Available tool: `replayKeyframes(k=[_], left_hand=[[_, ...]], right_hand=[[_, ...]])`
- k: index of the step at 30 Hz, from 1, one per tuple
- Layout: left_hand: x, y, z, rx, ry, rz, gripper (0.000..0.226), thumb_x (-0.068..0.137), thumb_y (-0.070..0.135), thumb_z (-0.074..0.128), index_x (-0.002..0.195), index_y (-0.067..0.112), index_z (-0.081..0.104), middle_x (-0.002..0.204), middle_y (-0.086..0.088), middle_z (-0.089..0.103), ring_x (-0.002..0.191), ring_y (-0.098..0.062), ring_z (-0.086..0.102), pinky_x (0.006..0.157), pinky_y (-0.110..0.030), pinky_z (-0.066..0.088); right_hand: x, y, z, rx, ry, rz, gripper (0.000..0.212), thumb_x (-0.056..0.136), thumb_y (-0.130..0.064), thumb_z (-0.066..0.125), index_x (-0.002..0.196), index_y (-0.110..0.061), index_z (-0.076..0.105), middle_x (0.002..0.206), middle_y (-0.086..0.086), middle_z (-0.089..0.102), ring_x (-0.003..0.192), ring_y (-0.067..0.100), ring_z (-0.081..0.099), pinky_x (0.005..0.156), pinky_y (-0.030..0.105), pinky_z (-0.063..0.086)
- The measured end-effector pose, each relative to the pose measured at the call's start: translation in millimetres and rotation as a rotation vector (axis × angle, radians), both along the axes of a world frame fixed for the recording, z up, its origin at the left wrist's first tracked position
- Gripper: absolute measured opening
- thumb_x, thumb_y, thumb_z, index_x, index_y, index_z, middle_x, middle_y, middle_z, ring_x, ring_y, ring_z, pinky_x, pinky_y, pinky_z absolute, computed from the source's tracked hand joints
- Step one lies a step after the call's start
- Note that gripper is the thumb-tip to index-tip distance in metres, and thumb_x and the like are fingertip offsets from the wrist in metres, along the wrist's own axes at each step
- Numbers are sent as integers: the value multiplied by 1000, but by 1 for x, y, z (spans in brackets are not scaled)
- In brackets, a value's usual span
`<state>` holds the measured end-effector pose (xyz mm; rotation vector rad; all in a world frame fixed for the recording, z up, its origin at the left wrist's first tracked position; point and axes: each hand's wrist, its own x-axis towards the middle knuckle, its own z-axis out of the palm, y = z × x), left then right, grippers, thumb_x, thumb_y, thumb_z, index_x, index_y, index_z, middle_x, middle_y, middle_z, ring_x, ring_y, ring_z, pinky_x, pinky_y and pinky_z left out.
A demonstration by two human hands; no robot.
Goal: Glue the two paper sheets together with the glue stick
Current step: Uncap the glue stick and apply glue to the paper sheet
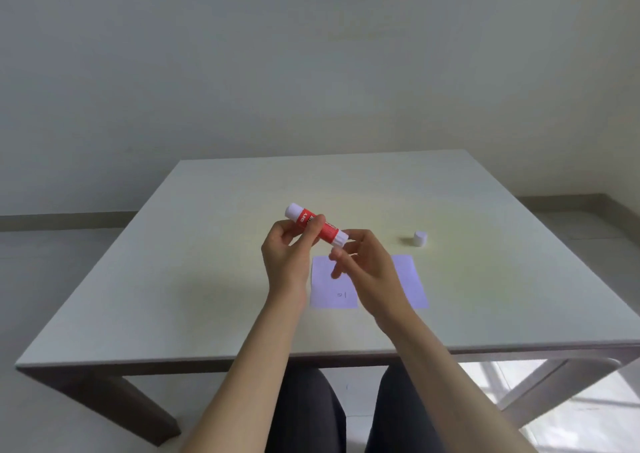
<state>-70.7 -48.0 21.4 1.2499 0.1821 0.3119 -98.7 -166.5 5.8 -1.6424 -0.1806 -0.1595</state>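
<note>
Pale grey walls back a light table (214,279) where the left hand (287,255) holds a red glue stick (317,224) aloft, fingers wrapped round its middle. At the stick's lower white end the right hand (367,265) pinches, perhaps on the twist base. Beneath both sets of fingers lie two paper sheets (325,286), side by side; the white cap (420,238) stands well beyond the right fingers.

Pale rectangular tabletop (214,279): two small lilac paper sheets (327,288) lie flat side by side, near the front edge, right of centre. Small white cylindrical cap (420,238) stands behind the right-hand sheet, apart from it. Red-and-white glue stick (317,225) held tilted above the table, behind the left-hand sheet.
</note>
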Motion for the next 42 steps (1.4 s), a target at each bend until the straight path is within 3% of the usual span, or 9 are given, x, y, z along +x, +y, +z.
replayKeyframes(k=[6, 12, 18, 21, 28, 32, 35, 37, 42], left_hand=[[-8, 1, -7, -17, -30, -82, 19, 74, 22, 73, 84, 7, 65, 98, -20, 72, 96, -32, 70, 91, -37, 55], [-11, -6, -4, 156, -71, -135, 5, 76, 26, 73, 72, 29, 72, 88, -1, 78, 99, -25, 70, 97, -41, 50], [-10, -6, -2, 150, -97, -123, 4, 72, 36, 71, 73, 33, 74, 86, 3, 78, 92, -17, 72, 89, -36, 53], [-10, -6, -1, 103, -97, -153, 4, 73, 32, 71, 71, 31, 74, 85, 4, 78, 90, -22, 73, 88, -37, 54], [-10, -2, -6, 61, -121, -204, 10, 87, 18, 62, 83, 22, 70, 92, 3, 78, 95, -19, 72, 84, -25, 56], [-8, -2, -5, 51, -100, -166, 6, 84, 19, 66, 81, 21, 71, 88, 3, 78, 90, -15, 73, 80, -25, 55], [-9, -3, -6, 64, -102, -178, 12, 84, 18, 66, 77, 24, 72, 88, 3, 78, 92, -17, 72, 90, -34, 52], [-10, -4, -7, 61, -93, -187, 16, 85, 16, 65, 75, 25, 71, 87, 3, 78, 91, -18, 72, 89, -33, 53], [-11, -4, -13, 84, -95, -224, 11, 87, 10, 62, 85, 19, 68, 88, 6, 77, 93, -13, 71, 79, -19, 53]], right_hand=[[0, 13, -3, 95, 17, -79, 18, 97, -28, 46, 93, -12, 52, 57, -2, 47, 53, 13, 43, 52, 18, 38], [9, 4, 2, 498, 631, 62, 50, 93, -44, 43, 56, -11, 50, 42, -4, 31, 36, 14, 26, 43, 23, 22], [5, -3, -3, 146, 52, 17, 23, 92, -21, 57, 110, -6, 58, 72, 5, 64, 60, 14, 56, 61, 24, 49], [8, -6, -2, 353, 267, 180, 20, 94, -20, 53, 100, 0, 56, 59, 3, 52, 46, 13, 45, 48, 20, 39], [8, -1, 5, 587, 722, 302, 58, 88, -61, 41, 58, -14, 52, 34, -6, 28, 27, 9, 22, 33, 19, 19], [3, 1, -3, 90, 182, 13, 32, 91, -43, 53, 108, -16, 57, 68, -4, 59, 51, 13, 52, 47, 19, 39], [-2, 4, -13, -130, -100, -99, 13, 92, -19, 56, 104, -17, 51, 77, -8, 59, 65, 13, 56, 57, 19, 44], [-3, 4, -13, 19, 20, -59, 5, 94, -21, 53, 94, -16, 54, 66, -4, 58, 55, 13, 52, 47, 17, 39], [-1, 2, -5, 569, 670, 175, 46, 99, -41, 34, 68, -14, 54, 43, -5, 39, 32, 9, 32, 30, 17, 24]])
